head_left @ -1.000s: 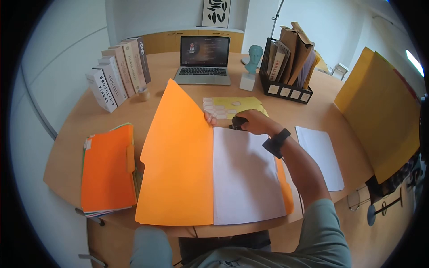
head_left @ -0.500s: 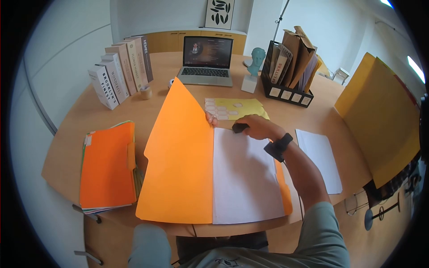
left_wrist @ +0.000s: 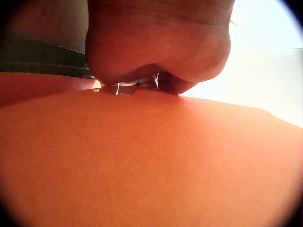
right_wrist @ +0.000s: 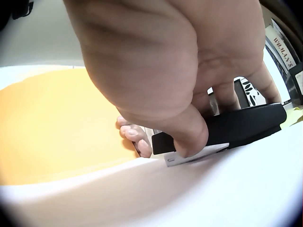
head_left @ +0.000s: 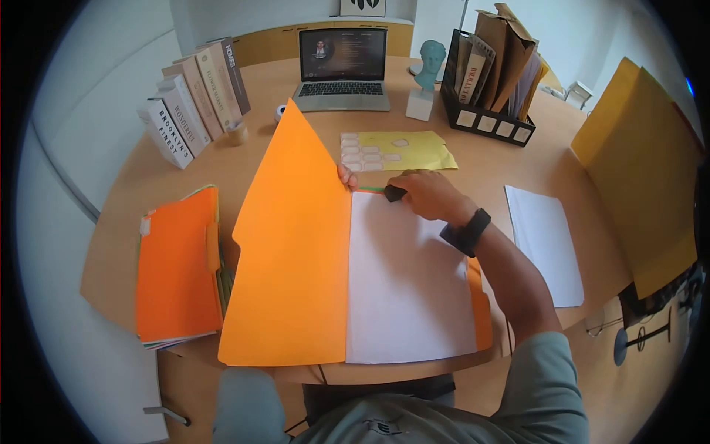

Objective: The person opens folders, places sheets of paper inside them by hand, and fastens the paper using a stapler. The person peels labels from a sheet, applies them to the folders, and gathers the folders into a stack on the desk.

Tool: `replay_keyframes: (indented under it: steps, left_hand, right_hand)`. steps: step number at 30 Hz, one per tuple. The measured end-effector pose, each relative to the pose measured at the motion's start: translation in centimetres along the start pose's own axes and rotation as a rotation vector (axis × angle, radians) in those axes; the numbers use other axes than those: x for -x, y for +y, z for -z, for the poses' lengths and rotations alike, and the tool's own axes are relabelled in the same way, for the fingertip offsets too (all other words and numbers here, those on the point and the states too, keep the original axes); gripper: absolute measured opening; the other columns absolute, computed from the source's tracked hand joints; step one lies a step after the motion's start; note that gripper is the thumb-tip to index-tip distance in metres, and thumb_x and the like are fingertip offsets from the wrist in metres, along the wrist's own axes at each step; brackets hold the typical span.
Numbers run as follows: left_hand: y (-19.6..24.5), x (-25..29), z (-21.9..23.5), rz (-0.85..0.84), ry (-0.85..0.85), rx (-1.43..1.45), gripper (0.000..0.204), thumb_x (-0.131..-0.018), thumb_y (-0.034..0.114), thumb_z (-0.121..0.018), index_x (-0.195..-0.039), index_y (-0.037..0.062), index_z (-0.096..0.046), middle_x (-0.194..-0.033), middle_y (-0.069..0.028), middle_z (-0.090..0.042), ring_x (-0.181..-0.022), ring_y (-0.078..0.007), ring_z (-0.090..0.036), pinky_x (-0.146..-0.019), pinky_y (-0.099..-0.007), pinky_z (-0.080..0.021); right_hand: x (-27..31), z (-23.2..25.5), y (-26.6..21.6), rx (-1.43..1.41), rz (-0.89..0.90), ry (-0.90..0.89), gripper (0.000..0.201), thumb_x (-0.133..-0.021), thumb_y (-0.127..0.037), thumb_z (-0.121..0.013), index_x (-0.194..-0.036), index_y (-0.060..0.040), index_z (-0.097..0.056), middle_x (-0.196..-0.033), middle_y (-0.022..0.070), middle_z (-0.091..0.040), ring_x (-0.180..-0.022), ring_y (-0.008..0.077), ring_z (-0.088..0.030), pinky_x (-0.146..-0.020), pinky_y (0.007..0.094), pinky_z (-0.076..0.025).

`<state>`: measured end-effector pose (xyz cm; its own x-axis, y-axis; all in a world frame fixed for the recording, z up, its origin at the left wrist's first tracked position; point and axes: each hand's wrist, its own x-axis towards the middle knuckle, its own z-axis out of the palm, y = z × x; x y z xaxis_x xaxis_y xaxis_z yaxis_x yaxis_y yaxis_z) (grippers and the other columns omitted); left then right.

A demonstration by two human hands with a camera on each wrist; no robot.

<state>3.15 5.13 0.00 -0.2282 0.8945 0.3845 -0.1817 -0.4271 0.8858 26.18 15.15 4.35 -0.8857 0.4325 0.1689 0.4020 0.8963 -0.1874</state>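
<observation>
An orange folder [head_left: 288,259] lies open on the table, its left flap raised. White sheets [head_left: 407,281] fill its right side. Just above the sheets' top edge, my right hand [head_left: 433,196] grips a black stapler [right_wrist: 246,125] with a metal base. The thumb is on its near side and the fingers are along the far side. My left hand [head_left: 347,177] is mostly hidden behind the raised flap. Its curled fingertips show at the flap's top edge near the fold. In the left wrist view the left hand [left_wrist: 158,42] is right against the orange card.
A stack of folders [head_left: 181,266] lies at the left, with books [head_left: 200,96] behind. A laptop [head_left: 344,70], a bust [head_left: 429,66] and a black file box [head_left: 492,122] line the back. A yellow sheet [head_left: 414,148], white papers [head_left: 543,244] and a tall yellow folder [head_left: 640,177] surround the work.
The head view has tilted down. My right hand keeps its hold on the stapler at the top edge of the sheets, and a green edge now shows beside it. My left fingertips stay put.
</observation>
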Motion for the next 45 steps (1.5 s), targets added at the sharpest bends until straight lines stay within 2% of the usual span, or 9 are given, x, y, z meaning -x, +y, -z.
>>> replay_keyframes:
  steps: [15, 22, 24, 26, 27, 29, 32, 38, 45]
  left_hand:
    - [-1.3, 1.4, 0.9, -0.011, 0.013, 0.124, 0.021, -0.098, 0.024, -0.063, -0.1, 0.0029, -0.064, -0.09, -0.0044, -0.062, -0.083, -0.019, -0.058, -0.075, -0.0303, -0.047]
    - [-2.4, 1.0, 2.0, -0.062, 0.027, 0.213, 0.021, -0.098, 0.024, -0.063, -0.1, 0.0029, -0.064, -0.09, -0.0043, -0.063, -0.083, -0.019, -0.059, -0.075, -0.0302, -0.047]
    - [-1.3, -0.1, 3.1, 0.02, 0.037, -0.226, 0.014, -0.09, 0.016, -0.063, -0.089, 0.0025, -0.064, -0.077, -0.0083, -0.062, -0.071, -0.0197, -0.057, -0.064, -0.0308, -0.045]
    - [-0.8, 0.1, 3.0, -0.335, -0.077, -0.979, 0.009, -0.084, 0.011, -0.061, -0.086, 0.0021, -0.063, -0.076, -0.0143, -0.06, -0.07, -0.0237, -0.058, -0.066, -0.0342, -0.048]
    - [-2.1, -0.7, 4.1, 0.025, 0.016, -0.667, 0.011, -0.086, 0.009, -0.058, -0.089, 0.0017, -0.066, -0.082, -0.0144, -0.065, -0.073, -0.0277, -0.062, -0.07, -0.0336, -0.05]
    - [-0.3, 0.1, 1.7, 0.106, 0.139, -0.643, 0.039, -0.09, 0.029, -0.064, -0.102, -0.0074, -0.068, -0.081, -0.0064, -0.067, -0.077, -0.0178, -0.064, -0.075, -0.0303, -0.053]
    - [-0.3, 0.7, 3.3, 0.123, 0.102, -1.075, 0.038, -0.084, 0.035, -0.064, -0.102, 0.0024, -0.071, -0.102, -0.0186, -0.071, -0.095, -0.0353, -0.063, -0.086, -0.0403, -0.051]
    - [4.0, 3.8, 0.4, 0.172, -0.037, -1.234, 0.046, -0.083, 0.042, -0.072, -0.097, -0.0025, -0.069, -0.118, -0.0223, -0.059, -0.118, -0.0331, -0.051, -0.097, -0.0408, -0.045]
    - [2.5, 3.3, 1.4, 0.194, 0.016, -0.997, 0.036, -0.081, 0.035, -0.071, -0.09, 0.001, -0.063, -0.082, -0.0184, -0.067, -0.078, -0.0307, -0.066, -0.071, -0.0407, -0.052]
  right_hand:
    - [0.7, 1.7, -0.1, 0.14, -0.161, 0.034, 0.037, -0.089, -0.011, -0.063, -0.126, -0.0176, -0.062, -0.121, 0.0067, -0.064, -0.115, 0.0307, -0.06, -0.095, 0.054, -0.043]
    - [3.6, 2.4, 5.4, 0.202, -0.425, 0.15, 0.026, -0.085, -0.016, -0.065, -0.11, -0.0154, -0.066, -0.117, 0.0098, -0.066, -0.114, 0.0331, -0.062, -0.095, 0.0607, -0.042]
    - [4.8, 2.9, 7.0, 0.226, -0.481, 0.128, 0.025, -0.085, -0.017, -0.065, -0.109, -0.0154, -0.067, -0.118, 0.0101, -0.066, -0.115, 0.0329, -0.062, -0.094, 0.0611, -0.042]
    - [5.8, 3.5, 8.1, 0.232, -0.539, 0.115, 0.025, -0.084, -0.019, -0.066, -0.109, -0.0152, -0.068, -0.119, 0.0101, -0.067, -0.117, 0.0328, -0.061, -0.094, 0.0601, -0.044]
    - [6.1, 3.3, 9.0, 0.208, -0.547, 0.112, 0.026, -0.084, -0.019, -0.065, -0.11, -0.0149, -0.068, -0.119, 0.0101, -0.067, -0.117, 0.0331, -0.061, -0.094, 0.0598, -0.044]
    - [6.3, 2.4, 11.3, 0.163, -0.56, 0.103, 0.029, -0.084, -0.02, -0.064, -0.112, -0.0143, -0.068, -0.12, 0.0101, -0.068, -0.118, 0.0337, -0.061, -0.095, 0.0592, -0.044]
    - [6.3, 1.7, 13.2, 0.07, -0.534, 0.049, 0.031, -0.084, -0.017, -0.06, -0.115, -0.0134, -0.067, -0.12, 0.0111, -0.067, -0.118, 0.0358, -0.06, -0.096, 0.0582, -0.044]
    - [4.6, 3.5, 12.3, 0.065, -0.405, 0.228, 0.031, -0.083, -0.008, -0.055, -0.113, -0.0045, -0.063, -0.116, 0.0207, -0.066, -0.113, 0.0438, -0.059, -0.092, 0.0534, -0.047]
    - [-3.6, 5.0, 4.3, -0.117, -0.153, 0.223, 0.018, -0.083, -0.012, -0.057, -0.08, 0.0029, -0.067, -0.086, 0.0259, -0.068, -0.086, 0.0466, -0.064, -0.077, 0.0529, -0.052]
